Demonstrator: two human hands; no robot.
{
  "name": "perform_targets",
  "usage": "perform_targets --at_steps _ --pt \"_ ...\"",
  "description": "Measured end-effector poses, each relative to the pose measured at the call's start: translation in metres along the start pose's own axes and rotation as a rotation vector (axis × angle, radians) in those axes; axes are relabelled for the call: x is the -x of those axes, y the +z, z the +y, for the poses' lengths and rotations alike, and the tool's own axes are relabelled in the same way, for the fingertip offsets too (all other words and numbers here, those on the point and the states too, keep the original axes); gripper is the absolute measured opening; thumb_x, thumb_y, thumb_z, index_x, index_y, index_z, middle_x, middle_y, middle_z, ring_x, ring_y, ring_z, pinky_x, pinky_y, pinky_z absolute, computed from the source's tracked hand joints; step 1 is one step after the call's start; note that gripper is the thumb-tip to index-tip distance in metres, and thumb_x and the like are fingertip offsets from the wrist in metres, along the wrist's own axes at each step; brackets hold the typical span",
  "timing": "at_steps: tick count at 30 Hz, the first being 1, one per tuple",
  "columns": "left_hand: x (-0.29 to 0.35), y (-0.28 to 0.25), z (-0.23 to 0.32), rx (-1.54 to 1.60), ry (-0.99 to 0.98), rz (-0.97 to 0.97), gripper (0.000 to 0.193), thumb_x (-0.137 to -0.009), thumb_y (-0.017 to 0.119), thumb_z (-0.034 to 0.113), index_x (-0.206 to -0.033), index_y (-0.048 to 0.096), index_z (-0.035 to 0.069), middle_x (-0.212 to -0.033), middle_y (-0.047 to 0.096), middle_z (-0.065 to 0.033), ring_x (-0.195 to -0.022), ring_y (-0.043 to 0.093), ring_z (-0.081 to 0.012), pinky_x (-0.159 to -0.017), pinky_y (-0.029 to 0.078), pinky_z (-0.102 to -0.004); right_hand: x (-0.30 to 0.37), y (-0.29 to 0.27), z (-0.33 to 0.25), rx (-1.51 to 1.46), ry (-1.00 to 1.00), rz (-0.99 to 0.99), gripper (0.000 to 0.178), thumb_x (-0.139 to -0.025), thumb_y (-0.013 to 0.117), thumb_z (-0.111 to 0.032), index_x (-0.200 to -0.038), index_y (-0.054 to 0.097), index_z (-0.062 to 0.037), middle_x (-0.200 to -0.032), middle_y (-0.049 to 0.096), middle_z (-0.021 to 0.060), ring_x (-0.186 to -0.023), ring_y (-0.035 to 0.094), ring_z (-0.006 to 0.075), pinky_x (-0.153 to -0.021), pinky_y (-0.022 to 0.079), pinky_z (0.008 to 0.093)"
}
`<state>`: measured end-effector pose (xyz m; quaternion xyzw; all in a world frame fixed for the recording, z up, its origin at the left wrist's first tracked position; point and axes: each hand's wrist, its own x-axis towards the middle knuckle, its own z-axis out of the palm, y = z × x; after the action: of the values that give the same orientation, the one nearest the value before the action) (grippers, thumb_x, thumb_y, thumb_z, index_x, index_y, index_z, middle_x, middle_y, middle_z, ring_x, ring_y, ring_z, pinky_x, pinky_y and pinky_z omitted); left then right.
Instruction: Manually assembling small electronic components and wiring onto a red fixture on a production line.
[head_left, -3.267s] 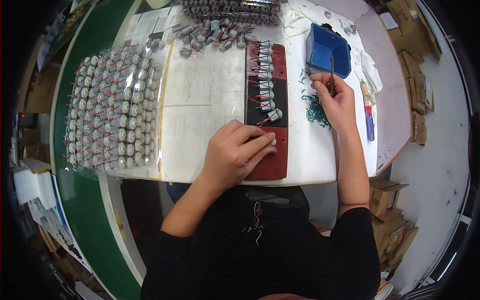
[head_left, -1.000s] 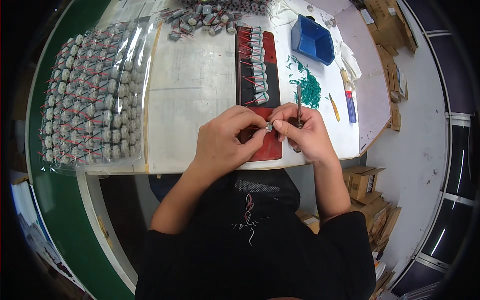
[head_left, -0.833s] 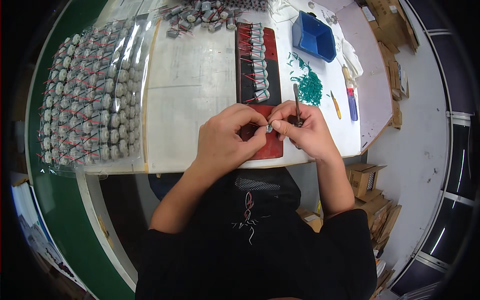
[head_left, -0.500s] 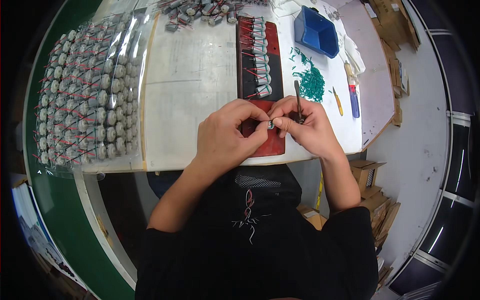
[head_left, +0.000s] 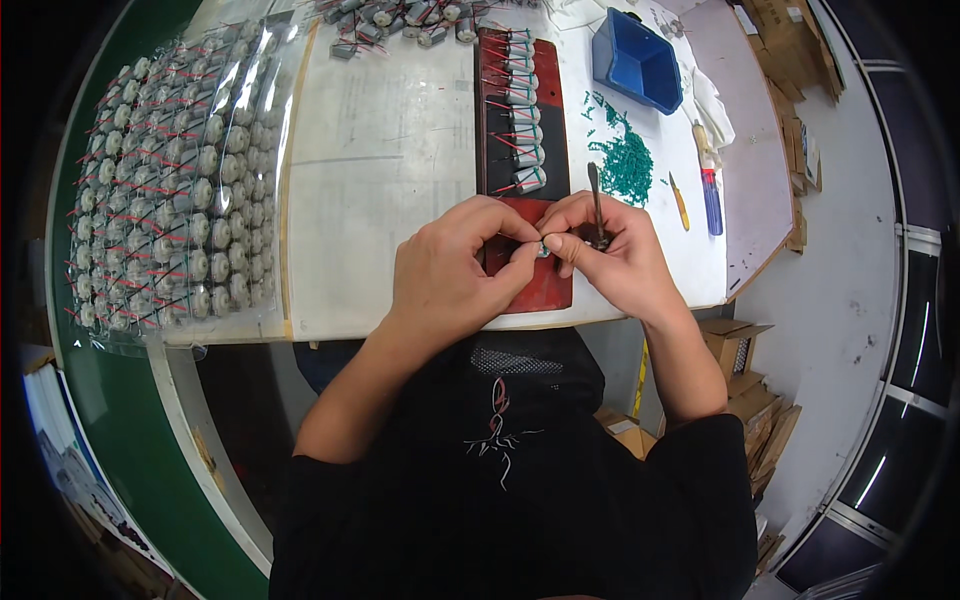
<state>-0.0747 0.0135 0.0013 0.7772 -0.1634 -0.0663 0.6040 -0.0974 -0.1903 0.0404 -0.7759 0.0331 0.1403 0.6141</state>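
Over the near end of a red and black board [head_left: 545,292], both my hands meet with fingertips pinched on a small motor [head_left: 543,250]. Only a bit of silver and green shows between the fingers. My left hand [head_left: 455,262] grips it from the left with thumb and index finger. My right hand [head_left: 615,255] pinches it from the right and also keeps a screwdriver [head_left: 596,200] tucked in its fingers, flat metal tip pointing up. Beyond my hands, a row of small silver motors [head_left: 527,133] with red and black wires lies along the board.
Green small pieces [head_left: 625,165] lie heaped right of the board, near a blue bin [head_left: 637,62]. A yellow craft knife [head_left: 680,203] and a blue-handled screwdriver [head_left: 711,200] lie farther right. Clear trays of wired motors [head_left: 170,190] fill the left; loose motors [head_left: 400,20] pile at the back.
My hands keep the same pinch on the small motor, with hardly any movement. The view has shifted very slightly.
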Motion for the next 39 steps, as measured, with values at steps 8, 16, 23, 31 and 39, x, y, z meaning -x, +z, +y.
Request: perform_targets --at_steps 8,16,23,31,39 --pt "0.002 -0.002 -0.001 -0.024 0.069 -0.028 0.012 -0.085 0.077 0.018 -0.093 0.072 0.011 -0.093 0.071 -0.0019 -0.075 0.07 -0.0229 -0.064 0.054 -0.0333 0.01 0.008 -0.004 0.255 0.007 0.092 0.006 -0.096 0.072 0.001 -0.1 0.068 0.0035 -0.091 0.069 0.0051 -0.071 0.063 0.0085 -0.062 0.052 0.0237" --pt "0.002 -0.002 -0.005 -0.053 0.118 -0.042 0.015 -0.087 0.079 0.022 -0.094 0.071 0.011 -0.094 0.07 -0.0014 -0.077 0.07 -0.0219 -0.064 0.054 -0.0326 0.001 0.001 -0.024 0.352 0.06 -0.024 0.005 -0.097 0.069 0.004 -0.1 0.066 0.0042 -0.09 0.068 0.0044 -0.072 0.065 0.008 -0.062 0.052 0.0223" --pt "0.004 -0.004 -0.002 -0.074 0.07 -0.069 0.02 -0.086 0.081 0.025 -0.097 0.071 0.012 -0.095 0.071 -0.0015 -0.079 0.071 -0.0211 -0.064 0.055 -0.033 0.007 0.004 -0.009 0.219 0.014 0.037 0.007 -0.095 0.071 -0.001 -0.098 0.067 0.0037 -0.087 0.072 0.0071 -0.065 0.069 0.0108 -0.054 0.051 0.0234" --pt "-0.001 0.002 -0.001 -0.018 0.054 -0.049 0.03 -0.081 0.086 0.019 -0.108 0.076 0.009 -0.101 0.072 -0.0028 -0.086 0.071 -0.0167 -0.074 0.056 -0.0281 0.006 0.006 -0.004 0.135 0.03 0.058 0.008 -0.096 0.071 -0.001 -0.101 0.066 0.003 -0.088 0.071 0.0046 -0.065 0.066 0.0077 -0.053 0.05 0.0214" --pt "0.0 0.005 -0.008 -0.123 0.134 -0.024 0.018 -0.084 0.083 0.033 -0.099 0.083 0.024 -0.094 0.07 0.0066 -0.078 0.071 -0.016 -0.062 0.055 -0.0311 0.011 -0.004 0.006 0.293 -0.107 0.125 0.011 -0.097 0.073 -0.007 -0.095 0.065 0.0006 -0.081 0.066 0.0035 -0.064 0.059 0.0071 -0.055 0.046 0.0261"
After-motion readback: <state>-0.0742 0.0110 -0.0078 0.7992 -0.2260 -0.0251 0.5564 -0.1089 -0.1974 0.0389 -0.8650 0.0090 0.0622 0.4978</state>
